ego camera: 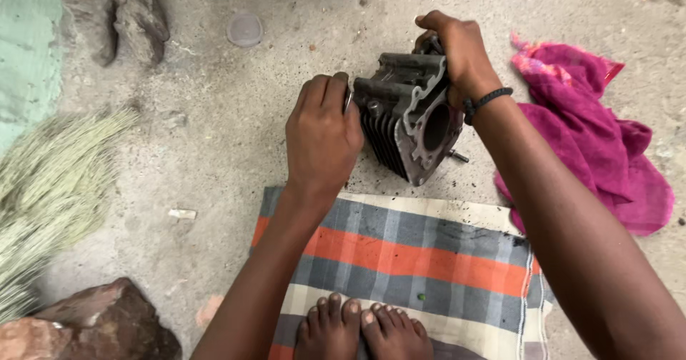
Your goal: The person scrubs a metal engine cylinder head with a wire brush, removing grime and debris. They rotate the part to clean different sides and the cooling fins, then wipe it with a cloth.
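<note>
**Steadying the finned cylinder block on the concrete**

I squat over the bare concrete floor (214,153), my feet (361,331) on a striped cloth (414,253) of grey, orange and cream at the near edge. To the right lies a crumpled magenta rag (607,138); to the left, a pale grass broom (50,188), with rocks (100,324) near and far.

Just beyond the cloth sits the dark metal cylinder block (407,117), tilted on its side, cooling fins facing my left, its round bore facing near and right. My right hand (461,53), a black band at the wrist, is clenched over the block's far top edge, holding it firm. My left hand (321,135) presses against the finned side, fingers curled around what looks like a slim metal tool; I cannot tell exactly what it is.

I judge this as the working step on the block's left face, scraping or prying. The next move calls for my right grip staying rigid so the block does not rock while the left bears in.
</note>
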